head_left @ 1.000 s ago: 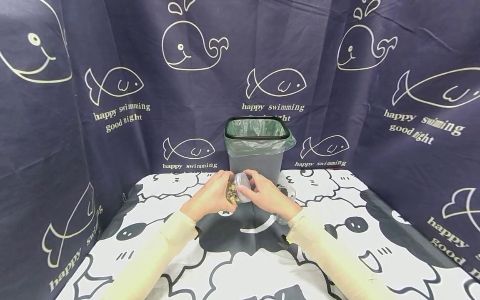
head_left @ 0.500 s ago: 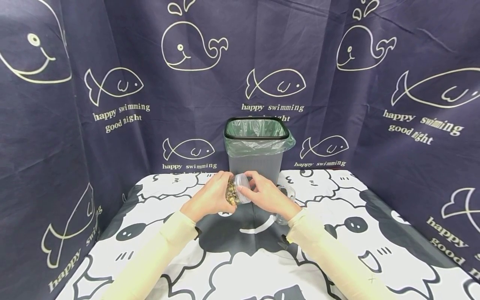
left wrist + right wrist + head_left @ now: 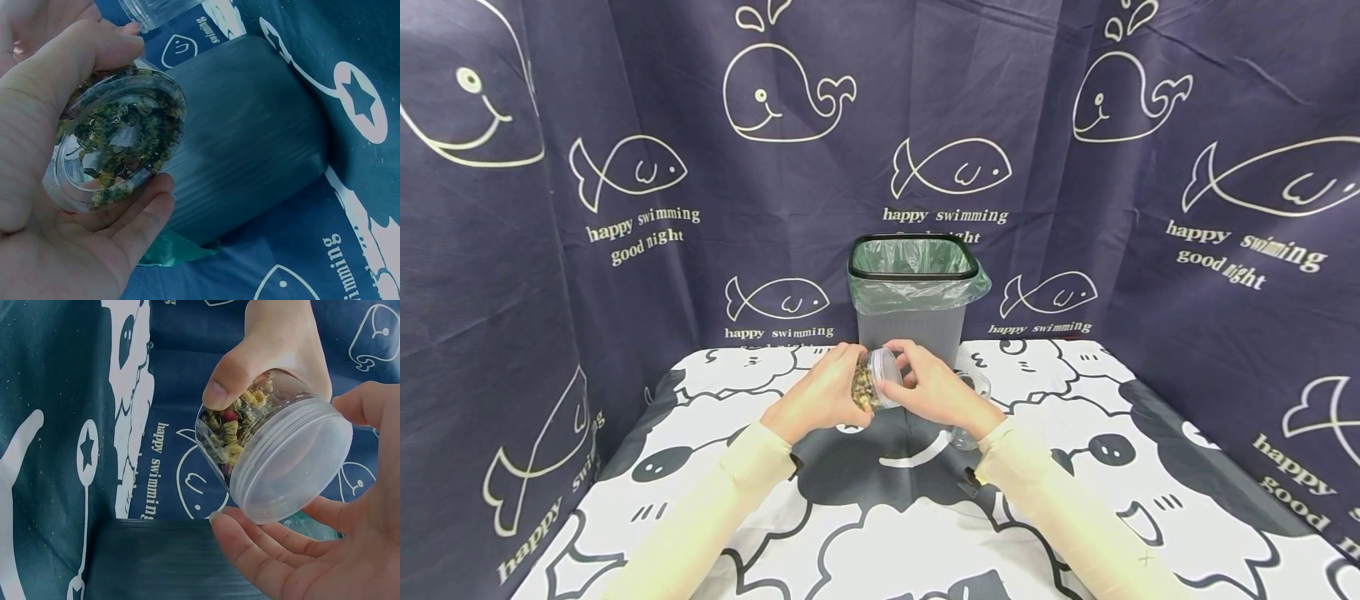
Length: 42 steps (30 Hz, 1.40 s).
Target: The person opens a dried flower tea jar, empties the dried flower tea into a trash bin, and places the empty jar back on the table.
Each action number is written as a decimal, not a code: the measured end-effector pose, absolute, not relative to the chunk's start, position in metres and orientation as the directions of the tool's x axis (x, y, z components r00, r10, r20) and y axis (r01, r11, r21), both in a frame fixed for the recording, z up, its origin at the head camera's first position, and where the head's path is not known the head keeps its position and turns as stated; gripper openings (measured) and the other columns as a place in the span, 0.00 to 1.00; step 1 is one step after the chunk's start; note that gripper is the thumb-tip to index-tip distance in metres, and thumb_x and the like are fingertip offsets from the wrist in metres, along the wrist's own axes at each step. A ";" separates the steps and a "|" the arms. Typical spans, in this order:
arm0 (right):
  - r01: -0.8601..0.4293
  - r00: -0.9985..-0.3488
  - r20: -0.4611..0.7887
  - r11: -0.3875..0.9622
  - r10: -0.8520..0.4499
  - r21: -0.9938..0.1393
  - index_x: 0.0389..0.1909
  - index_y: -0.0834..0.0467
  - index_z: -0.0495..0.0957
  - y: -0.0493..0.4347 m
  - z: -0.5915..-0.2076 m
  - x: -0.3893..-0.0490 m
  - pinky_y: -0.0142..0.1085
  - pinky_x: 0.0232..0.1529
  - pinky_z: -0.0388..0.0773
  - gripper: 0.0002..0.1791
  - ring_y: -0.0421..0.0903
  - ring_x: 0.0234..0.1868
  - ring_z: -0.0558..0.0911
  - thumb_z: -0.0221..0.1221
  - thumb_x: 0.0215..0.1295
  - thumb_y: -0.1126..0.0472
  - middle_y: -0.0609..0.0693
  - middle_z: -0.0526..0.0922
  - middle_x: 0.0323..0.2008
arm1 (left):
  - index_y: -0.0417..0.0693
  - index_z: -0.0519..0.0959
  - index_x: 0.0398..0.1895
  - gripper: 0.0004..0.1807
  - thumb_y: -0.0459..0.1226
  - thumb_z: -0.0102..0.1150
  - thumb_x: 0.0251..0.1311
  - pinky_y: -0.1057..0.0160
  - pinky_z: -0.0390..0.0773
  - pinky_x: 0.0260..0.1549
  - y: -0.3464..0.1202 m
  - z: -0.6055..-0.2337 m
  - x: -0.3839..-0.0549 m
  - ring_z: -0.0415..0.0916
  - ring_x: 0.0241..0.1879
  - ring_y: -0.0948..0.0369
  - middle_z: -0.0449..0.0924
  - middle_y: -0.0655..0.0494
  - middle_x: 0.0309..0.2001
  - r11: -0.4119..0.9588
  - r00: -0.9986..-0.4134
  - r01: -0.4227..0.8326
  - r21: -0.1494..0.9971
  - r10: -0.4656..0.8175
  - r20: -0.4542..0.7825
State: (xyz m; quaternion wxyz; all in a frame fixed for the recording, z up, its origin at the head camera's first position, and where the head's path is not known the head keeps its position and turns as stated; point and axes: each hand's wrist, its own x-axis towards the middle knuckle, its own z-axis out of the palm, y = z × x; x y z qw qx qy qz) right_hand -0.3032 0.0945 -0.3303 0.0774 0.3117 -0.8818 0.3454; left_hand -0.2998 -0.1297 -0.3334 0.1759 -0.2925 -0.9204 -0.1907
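Observation:
My left hand (image 3: 822,390) grips a clear jar (image 3: 863,385) tipped on its side, its thumb and fingers round the body. Dried flower tea (image 3: 232,434) fills part of the jar, yellowish blossoms with some red bits. The translucent screw lid (image 3: 297,465) faces right, toward my right hand (image 3: 934,390). That hand's thumb and fingers curve round the lid's rim from opposite sides, the palm away from its flat face. In the left wrist view, the jar's round base (image 3: 122,140) faces the camera.
A grey bin (image 3: 913,329) with a black rim and green liner stands right behind the hands. Another clear container (image 3: 973,387) stands on the table, partly hidden by my right wrist. A sheep-print cloth (image 3: 902,542) covers the table; dark printed curtains (image 3: 820,192) surround it.
The right hand's fingers have shifted slightly round the lid, and its thumb sits a little lower. My left hand and the jar stay almost where they were.

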 end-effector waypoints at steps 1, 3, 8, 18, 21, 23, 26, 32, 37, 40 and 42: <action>-0.611 -0.787 0.358 0.560 -0.502 -0.559 0.73 0.52 0.64 0.095 -0.330 -0.303 0.42 0.46 0.82 0.35 0.45 0.42 0.85 0.63 0.69 0.46 0.57 0.78 0.54 | 0.37 0.73 0.59 0.46 0.43 0.83 0.30 0.57 0.79 0.50 -0.130 -0.333 -0.300 0.74 0.44 0.57 0.75 0.50 0.48 0.755 -0.767 0.606 0.250 0.472 0.436; -0.628 -0.774 0.371 0.547 -0.512 -0.554 0.73 0.53 0.64 0.095 -0.330 -0.303 0.43 0.47 0.82 0.36 0.46 0.42 0.85 0.63 0.69 0.47 0.57 0.78 0.55 | 0.37 0.73 0.59 0.47 0.42 0.83 0.30 0.57 0.79 0.50 -0.130 -0.333 -0.300 0.74 0.44 0.56 0.75 0.50 0.48 0.751 -0.764 0.609 0.254 0.472 0.439; -0.645 -0.760 0.388 0.532 -0.521 -0.549 0.74 0.55 0.64 0.095 -0.329 -0.302 0.42 0.47 0.81 0.38 0.46 0.43 0.84 0.65 0.67 0.49 0.57 0.76 0.56 | 0.36 0.72 0.60 0.48 0.43 0.83 0.30 0.57 0.79 0.50 -0.130 -0.334 -0.300 0.74 0.45 0.56 0.76 0.49 0.49 0.745 -0.762 0.613 0.263 0.472 0.443; -0.665 -0.743 0.406 0.522 -0.531 -0.534 0.75 0.49 0.63 0.096 -0.330 -0.302 0.37 0.44 0.82 0.39 0.50 0.47 0.83 0.66 0.65 0.51 0.55 0.73 0.60 | 0.37 0.71 0.62 0.49 0.45 0.83 0.33 0.56 0.79 0.52 -0.131 -0.335 -0.301 0.74 0.48 0.55 0.76 0.48 0.52 0.749 -0.789 0.591 0.298 0.460 0.408; -0.686 -0.725 0.420 0.511 -0.546 -0.519 0.75 0.48 0.62 0.097 -0.330 -0.303 0.34 0.41 0.83 0.40 0.49 0.48 0.82 0.67 0.64 0.53 0.55 0.73 0.61 | 0.38 0.71 0.63 0.50 0.45 0.83 0.33 0.56 0.78 0.53 -0.132 -0.335 -0.302 0.74 0.48 0.55 0.75 0.48 0.53 0.753 -0.795 0.585 0.301 0.458 0.398; -0.702 -0.708 0.431 0.492 -0.559 -0.515 0.75 0.49 0.63 0.098 -0.330 -0.303 0.36 0.41 0.84 0.41 0.50 0.49 0.81 0.68 0.62 0.55 0.55 0.72 0.61 | 0.38 0.71 0.63 0.50 0.45 0.83 0.33 0.57 0.78 0.53 -0.132 -0.335 -0.303 0.74 0.49 0.55 0.75 0.48 0.53 0.752 -0.795 0.585 0.303 0.458 0.397; -0.722 -0.685 0.443 0.452 -0.579 -0.524 0.75 0.51 0.63 0.098 -0.330 -0.305 0.43 0.42 0.86 0.42 0.51 0.52 0.79 0.69 0.60 0.57 0.54 0.70 0.62 | 0.38 0.71 0.63 0.50 0.45 0.83 0.33 0.57 0.78 0.53 -0.132 -0.335 -0.303 0.75 0.48 0.55 0.76 0.48 0.53 0.747 -0.791 0.591 0.304 0.462 0.401; -0.752 -0.650 0.460 0.422 -0.605 -0.506 0.73 0.47 0.64 0.101 -0.329 -0.306 0.37 0.43 0.85 0.43 0.50 0.55 0.76 0.71 0.55 0.58 0.51 0.68 0.62 | 0.38 0.71 0.62 0.49 0.44 0.83 0.32 0.57 0.79 0.52 -0.131 -0.337 -0.304 0.75 0.47 0.55 0.76 0.48 0.52 0.732 -0.778 0.607 0.308 0.471 0.415; -0.762 -0.638 0.462 0.415 -0.616 -0.498 0.72 0.47 0.64 0.101 -0.328 -0.306 0.36 0.44 0.84 0.44 0.53 0.57 0.76 0.70 0.53 0.61 0.53 0.68 0.63 | 0.37 0.71 0.61 0.49 0.43 0.83 0.32 0.56 0.78 0.53 -0.132 -0.338 -0.305 0.75 0.49 0.55 0.76 0.48 0.53 0.725 -0.770 0.617 0.307 0.475 0.426; -0.767 -0.631 0.465 0.412 -0.621 -0.492 0.73 0.50 0.64 0.101 -0.327 -0.305 0.36 0.44 0.84 0.44 0.54 0.58 0.75 0.69 0.53 0.62 0.55 0.69 0.62 | 0.37 0.72 0.61 0.48 0.43 0.83 0.32 0.56 0.78 0.53 -0.133 -0.338 -0.306 0.75 0.49 0.55 0.76 0.48 0.52 0.722 -0.770 0.619 0.311 0.477 0.424; -0.769 -0.629 0.465 0.412 -0.623 -0.489 0.72 0.50 0.64 0.101 -0.326 -0.305 0.36 0.45 0.84 0.44 0.54 0.58 0.75 0.69 0.52 0.63 0.55 0.69 0.62 | 0.38 0.72 0.61 0.47 0.43 0.82 0.32 0.57 0.78 0.53 -0.133 -0.338 -0.306 0.75 0.49 0.55 0.76 0.48 0.52 0.722 -0.773 0.616 0.316 0.477 0.419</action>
